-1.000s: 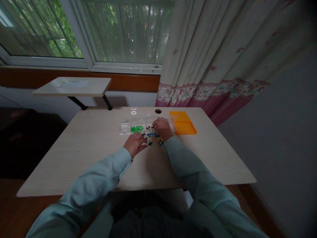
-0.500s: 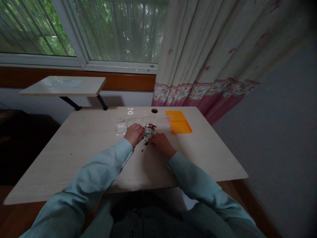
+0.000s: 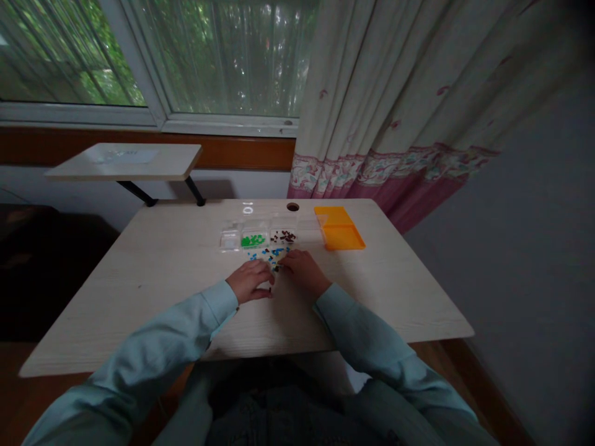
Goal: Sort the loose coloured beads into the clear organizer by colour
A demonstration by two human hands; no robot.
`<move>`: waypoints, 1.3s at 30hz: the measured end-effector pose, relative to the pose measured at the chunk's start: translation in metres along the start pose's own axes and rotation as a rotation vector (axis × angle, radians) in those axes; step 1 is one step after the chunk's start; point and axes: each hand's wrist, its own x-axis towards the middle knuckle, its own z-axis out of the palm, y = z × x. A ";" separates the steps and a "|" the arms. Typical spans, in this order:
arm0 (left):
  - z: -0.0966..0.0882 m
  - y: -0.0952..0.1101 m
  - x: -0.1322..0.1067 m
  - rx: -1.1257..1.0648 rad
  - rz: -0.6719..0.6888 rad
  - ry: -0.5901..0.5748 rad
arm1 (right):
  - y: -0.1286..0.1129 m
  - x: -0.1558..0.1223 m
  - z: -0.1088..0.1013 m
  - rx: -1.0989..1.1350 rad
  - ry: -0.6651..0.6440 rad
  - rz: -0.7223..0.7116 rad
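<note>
My left hand is low over the desk, thumb and fingers apart. By its fingertips lies a small dark piece. My right hand rests at the right edge of a loose pile of small blue, yellow and dark pieces; its fingers curl down, and what they pinch, if anything, is hidden. Behind the pile stands a clear compartment box. Green pieces fill one compartment and dark brown pieces lie in the one to its right.
An orange tray lies right of the clear box, whose edge overlaps it. A round cable hole is cut into the desk near its back edge. At the back left, a raised shelf stands on black supports.
My left hand has drawn back toward me from the clear box, uncovering the green pieces. Its fingers have spread near the dark piece. My right hand has stayed almost in place.
</note>
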 end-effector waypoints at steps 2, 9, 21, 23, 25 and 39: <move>0.004 0.001 0.000 0.039 -0.006 0.012 | 0.001 0.000 -0.001 0.005 -0.003 -0.004; 0.016 -0.012 0.021 0.187 -0.151 0.127 | 0.011 0.006 0.001 0.036 0.020 0.058; 0.010 -0.018 0.037 0.162 -0.344 0.425 | 0.019 0.016 0.015 0.075 0.136 -0.047; 0.006 -0.022 0.052 0.172 -0.403 0.506 | 0.022 0.016 0.021 0.103 0.176 -0.072; 0.004 -0.026 0.068 0.193 -0.466 0.576 | 0.027 0.015 0.025 0.120 0.208 -0.108; 0.003 -0.043 0.033 0.248 -0.476 0.556 | 0.037 0.050 -0.005 -0.083 0.424 0.201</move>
